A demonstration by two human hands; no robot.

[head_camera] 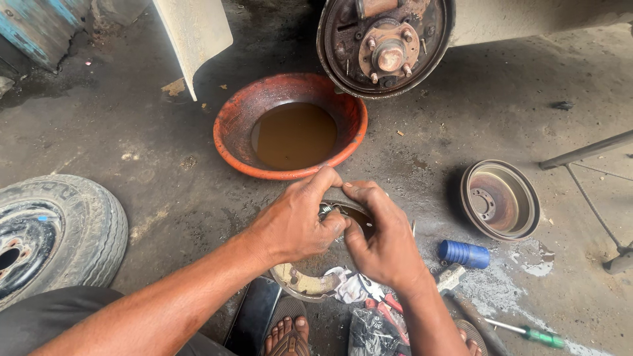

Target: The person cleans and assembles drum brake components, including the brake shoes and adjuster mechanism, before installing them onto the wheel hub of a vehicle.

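Both hands are meeting over a curved brake shoe [349, 201]: the left hand [297, 221] is pinching its upper edge between thumb and fingers, its grip clamped on the shoe, and the right hand [382, 237] is closing on the same shoe from the other side, fingertips touching the left thumb. A small spring [325, 209] is showing between the two grips. Just below the grip a second brake shoe [303, 282] is lying on the concrete floor [165, 171] beside a crumpled rag [353, 287]. Beyond the grip an orange basin [231, 125] of brown liquid is sitting, with the bare wheel hub [386, 46] behind it. To the right of the grip a brake drum [500, 199] and a blue cylinder [463, 254] are resting; far left, a tyre [86, 231]
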